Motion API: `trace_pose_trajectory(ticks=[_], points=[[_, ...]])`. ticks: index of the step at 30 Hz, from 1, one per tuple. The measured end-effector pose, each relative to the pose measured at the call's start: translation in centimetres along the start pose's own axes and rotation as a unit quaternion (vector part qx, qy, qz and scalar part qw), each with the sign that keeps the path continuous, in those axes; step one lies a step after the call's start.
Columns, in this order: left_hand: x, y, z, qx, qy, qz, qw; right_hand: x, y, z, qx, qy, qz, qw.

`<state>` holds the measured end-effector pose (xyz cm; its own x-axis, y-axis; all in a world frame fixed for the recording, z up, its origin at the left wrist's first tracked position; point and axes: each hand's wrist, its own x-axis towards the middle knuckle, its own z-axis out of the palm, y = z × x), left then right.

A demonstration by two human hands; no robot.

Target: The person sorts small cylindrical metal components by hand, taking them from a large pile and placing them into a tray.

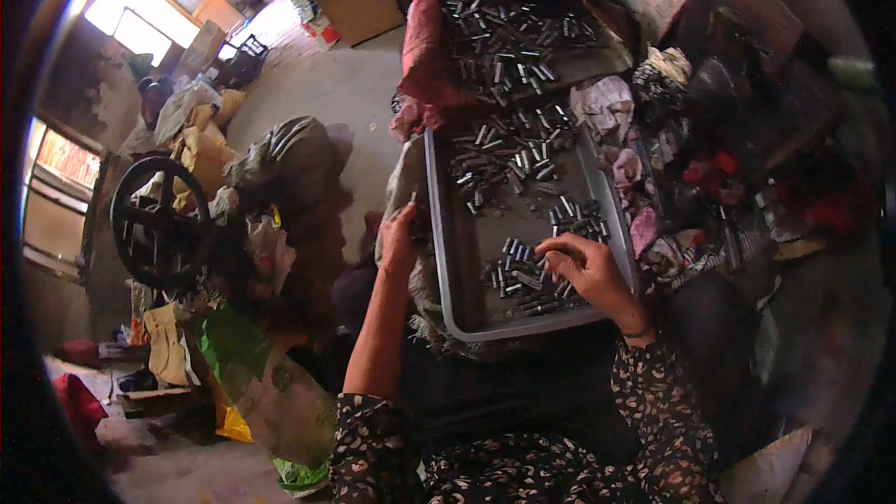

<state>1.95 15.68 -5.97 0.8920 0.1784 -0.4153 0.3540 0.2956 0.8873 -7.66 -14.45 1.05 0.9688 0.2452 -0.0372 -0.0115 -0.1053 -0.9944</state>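
A grey rectangular tray (509,329) lies before me with small metal cylindrical pins (511,282) scattered in it, some shiny, some dark. Over its near right corner, my right hand (590,269) is closed, thumb and fingertips pinched together just above the pins. Whatever those fingertips hold is too small to make out. Just outside the tray's left rim, my left hand (399,238) is closed around something small, its tip poking up past the fingers; its kind cannot be told.
Beyond the tray, a large heap of similar pins (513,9) lies on reddish sacking (425,47). Rags (642,224) line the tray's right side. A dark handwheel (161,219) stands at left near stuffed sacks (289,154). Cardboard boxes (359,5) sit at the back.
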Motion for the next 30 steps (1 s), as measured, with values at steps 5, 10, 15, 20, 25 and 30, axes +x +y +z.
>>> trace_pose_trajectory(ticks=[5, 10, 15, 20, 25, 30], points=[[0.1, 2.2, -1.1, -0.176, -0.069, -0.025, 0.982, -5.0, -5.0, -5.0, 0.033, 0.244, -0.131, 0.96], [-4.5, 4.7, 5.7, -0.147, -0.139, -0.045, 0.978, -10.0, -7.1, -14.1, -0.182, 0.57, -0.256, 0.759], [-8.7, 3.9, 15.2, 0.105, -0.259, -0.049, 0.959, -12.1, -10.1, -20.6, -0.299, 0.665, -0.319, 0.606], [-8.1, 1.7, 21.3, 0.222, -0.329, -0.014, 0.918, -10.5, -11.0, -25.5, -0.298, 0.706, -0.362, 0.532], [-7.0, 1.2, 25.5, 0.21, -0.333, -0.007, 0.919, -9.3, -8.9, -29.9, -0.349, 0.708, -0.2, 0.58], [-5.3, 0.9, 27.7, 0.185, -0.358, -0.008, 0.915, -9.7, -8.8, -31.5, -0.303, 0.694, -0.134, 0.639]])
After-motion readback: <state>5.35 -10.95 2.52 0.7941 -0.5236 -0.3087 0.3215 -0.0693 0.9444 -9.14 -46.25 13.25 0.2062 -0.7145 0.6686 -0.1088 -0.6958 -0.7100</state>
